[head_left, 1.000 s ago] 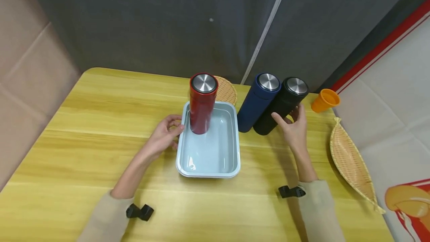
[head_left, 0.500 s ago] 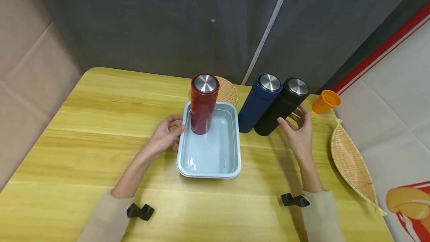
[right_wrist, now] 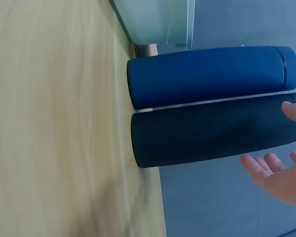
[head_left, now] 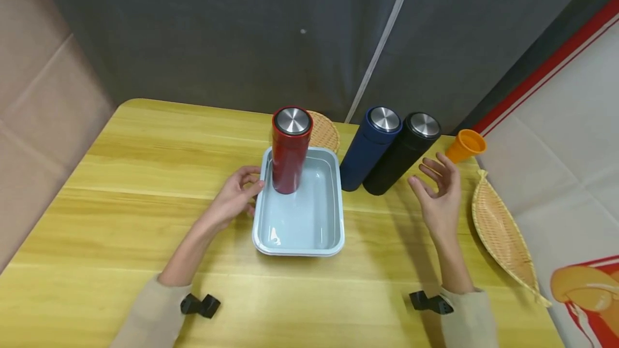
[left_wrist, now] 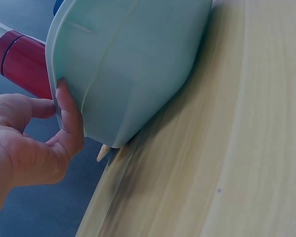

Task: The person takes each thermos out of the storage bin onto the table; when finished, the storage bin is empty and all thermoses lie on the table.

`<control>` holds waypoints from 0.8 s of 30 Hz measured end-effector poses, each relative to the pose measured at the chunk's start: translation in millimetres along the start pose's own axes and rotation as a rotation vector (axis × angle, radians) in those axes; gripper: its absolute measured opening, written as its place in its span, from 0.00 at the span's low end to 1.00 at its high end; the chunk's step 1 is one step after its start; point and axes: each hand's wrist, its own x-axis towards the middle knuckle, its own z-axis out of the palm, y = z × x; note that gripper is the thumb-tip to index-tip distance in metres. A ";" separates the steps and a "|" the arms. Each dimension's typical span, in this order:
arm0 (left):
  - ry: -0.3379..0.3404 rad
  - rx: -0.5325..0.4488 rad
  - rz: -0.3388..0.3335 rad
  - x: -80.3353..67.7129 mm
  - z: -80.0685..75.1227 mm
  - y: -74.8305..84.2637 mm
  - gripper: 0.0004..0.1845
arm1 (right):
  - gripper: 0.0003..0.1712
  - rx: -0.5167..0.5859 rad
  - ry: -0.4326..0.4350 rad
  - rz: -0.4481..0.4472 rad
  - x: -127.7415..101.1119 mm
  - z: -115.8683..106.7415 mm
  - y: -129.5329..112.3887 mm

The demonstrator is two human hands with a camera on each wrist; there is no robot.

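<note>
A red flask (head_left: 289,150) with a steel lid stands upright in the far end of a pale blue tray (head_left: 333,230). My left hand (head_left: 235,196) rests at the tray's left rim, thumb on its edge (left_wrist: 69,106); the red flask (left_wrist: 19,64) shows behind the tray (left_wrist: 133,64). A blue flask (head_left: 369,146) and a black flask (head_left: 402,152) stand side by side right of the tray. My right hand (head_left: 437,192) is open, fingers spread, just right of the black flask and apart from it. The right wrist view shows the blue flask (right_wrist: 207,74), black flask (right_wrist: 207,128) and fingers (right_wrist: 259,165).
An orange cup (head_left: 465,145) stands at the far right of the yellow wooden table (head_left: 121,203). A long woven basket (head_left: 503,235) lies along the right edge. A round woven mat (head_left: 325,130) lies behind the tray. A dark curtain hangs behind the table.
My right hand has let go of the black flask and drawn back to the right, fingers spreading open. The left hand stays at the tray's rim.
</note>
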 end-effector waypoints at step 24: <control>0.000 0.003 0.008 -0.3 -0.4 0.4 0.25 | 0.35 -0.032 -0.315 -0.114 -21.1 77.9 -32.2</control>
